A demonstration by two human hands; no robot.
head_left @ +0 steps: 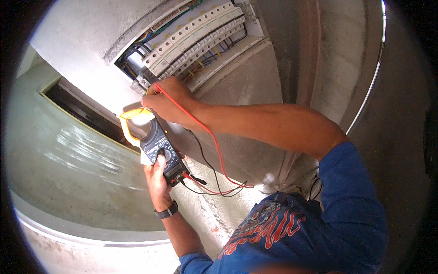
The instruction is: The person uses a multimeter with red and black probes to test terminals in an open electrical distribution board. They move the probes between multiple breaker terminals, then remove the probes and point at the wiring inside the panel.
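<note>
While the clamp meter [157, 148] is gripped at centre left, a breaker panel [196, 39] is probed.
The left hand [157, 180] fingers are clamped on the meter; the right hand [169, 102] fingers are pinched on a red probe lead [207, 132].

A single head-worn fisheye view looks down and forward from just above the person's chest, close to both forearms, which enter from the lower edge. It faces a wall with an open breaker panel [200, 36] near the top. Straight edges bow toward the dark rim, where detail is probably unreliable.
</note>
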